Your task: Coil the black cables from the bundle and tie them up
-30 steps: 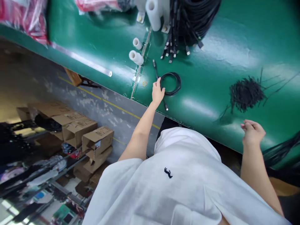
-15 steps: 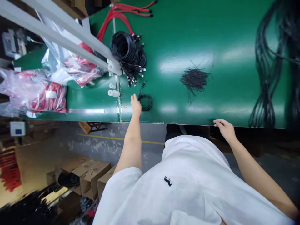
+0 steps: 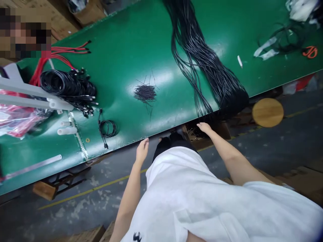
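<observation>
My left hand hangs just off the near edge of the green table, fingers loosely apart, holding nothing. A coiled black cable lies on the table to its left, apart from the hand. My right hand rests at the table's near edge, fingers extended, below a long bundle of loose black cables that spills over the edge. A small heap of black twist ties lies between the two hands, farther in.
A stack of coiled black cables and red cables sit at the left beside white pegs and a grey rail. Red bagged goods lie far left. A round wooden stool stands on the floor at the right. Orange scissors lie far right.
My left hand has let go of the coiled cable and drawn back off the table edge. The view has swung right, bringing the long cable bundle and stool into sight.
</observation>
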{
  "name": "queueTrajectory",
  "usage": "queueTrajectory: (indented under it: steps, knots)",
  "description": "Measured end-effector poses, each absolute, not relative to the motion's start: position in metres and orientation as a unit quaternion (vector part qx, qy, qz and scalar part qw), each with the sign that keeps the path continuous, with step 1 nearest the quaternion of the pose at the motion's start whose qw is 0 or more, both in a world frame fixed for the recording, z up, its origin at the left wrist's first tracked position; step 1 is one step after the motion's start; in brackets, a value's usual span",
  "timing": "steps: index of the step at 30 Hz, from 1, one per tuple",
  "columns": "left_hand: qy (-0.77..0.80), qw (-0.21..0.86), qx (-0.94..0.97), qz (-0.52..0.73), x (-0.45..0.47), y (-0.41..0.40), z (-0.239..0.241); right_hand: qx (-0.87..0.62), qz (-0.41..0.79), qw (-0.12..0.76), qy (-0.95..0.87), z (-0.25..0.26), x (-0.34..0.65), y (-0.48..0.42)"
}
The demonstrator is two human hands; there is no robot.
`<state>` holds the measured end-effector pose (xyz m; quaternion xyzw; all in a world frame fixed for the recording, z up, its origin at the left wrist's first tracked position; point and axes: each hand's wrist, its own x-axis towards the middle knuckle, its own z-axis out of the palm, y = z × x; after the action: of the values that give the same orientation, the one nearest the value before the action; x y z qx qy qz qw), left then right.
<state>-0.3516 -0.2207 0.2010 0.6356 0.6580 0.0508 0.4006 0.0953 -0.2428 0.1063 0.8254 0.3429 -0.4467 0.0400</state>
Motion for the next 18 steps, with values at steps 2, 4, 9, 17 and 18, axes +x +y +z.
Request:
queueTrajectory:
  steps: [2, 4, 9, 17, 18]
  knots:
    - [0.638, 0.421, 0.643, 0.046, -0.346, -0.233, 0.203, 0.818, -0.435, 0.042, 0.375, 0.105, 0.084, -0.237]
    - [0.626, 0.427, 0.649, 0.056, -0.344, -0.245, 0.204, 0.822, -0.401, 0.029, 0.403, 0.112, 0.078, -0.241]
    - [0.627, 0.424, 0.645, 0.107, -0.337, -0.288, 0.19, 0.823, -0.317, -0.026, 0.47, 0.154, 0.103, -0.273]
    - [0.542, 0.565, 0.616, 0.086, -0.269, -0.391, 0.181, 0.773, -0.313, 0.044, 0.55, 0.196, 0.112, -0.257]
    - [0.527, 0.579, 0.617, 0.081, -0.263, -0.4, 0.184, 0.768, -0.311, 0.071, 0.555, 0.195, 0.109, -0.254]
